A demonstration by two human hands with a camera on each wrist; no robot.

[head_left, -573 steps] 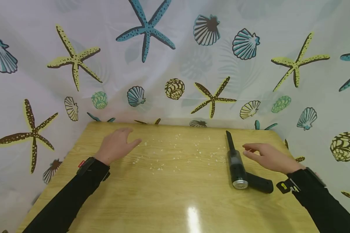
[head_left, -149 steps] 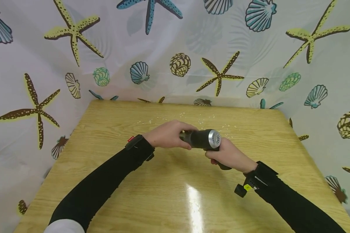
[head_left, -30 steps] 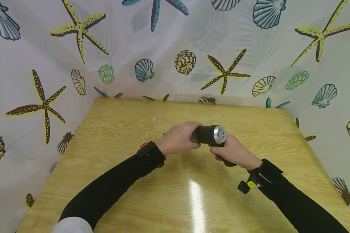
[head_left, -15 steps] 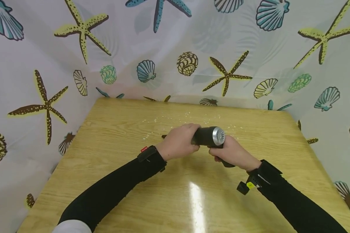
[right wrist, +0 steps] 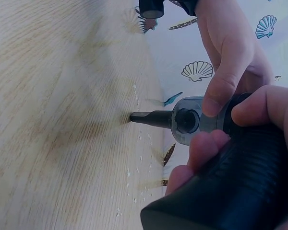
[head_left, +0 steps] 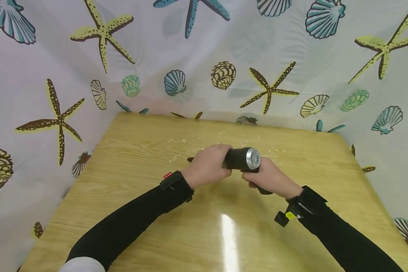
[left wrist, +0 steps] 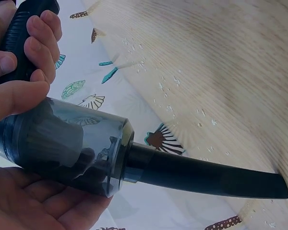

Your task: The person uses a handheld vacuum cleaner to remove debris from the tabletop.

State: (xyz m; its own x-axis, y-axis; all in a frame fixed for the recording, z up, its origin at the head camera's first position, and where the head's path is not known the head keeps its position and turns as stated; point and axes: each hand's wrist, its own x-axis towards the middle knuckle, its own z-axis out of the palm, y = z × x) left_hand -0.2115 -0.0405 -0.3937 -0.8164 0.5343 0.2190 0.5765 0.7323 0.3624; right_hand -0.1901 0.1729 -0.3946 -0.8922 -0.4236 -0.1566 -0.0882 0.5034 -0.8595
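A black handheld vacuum cleaner (head_left: 238,159) with a silver vented end is held sideways over the wooden table (head_left: 149,226). My left hand (head_left: 207,165) cradles its clear dust cup (left wrist: 93,129) from below, the thumb lying over the top. My right hand (head_left: 271,175) grips the ribbed handle (right wrist: 245,177), fingers wrapped round it. The long flat nozzle (left wrist: 206,173) points left and down, its tip right at the wood. In the head view the left hand hides most of the nozzle. Small white crumbs (left wrist: 176,80) lie scattered near the tip.
More white crumbs (head_left: 221,133) are spread toward the table's back edge. A white curtain (head_left: 197,94) printed with starfish and shells hangs behind the table and along both sides. Each wrist carries a strapped-on black camera mount.
Long before, the vacuum cleaner lay on the table at the right and both hands were free; now both hold it. Over the last second the nozzle has shifted slightly left; fewer crumbs show.
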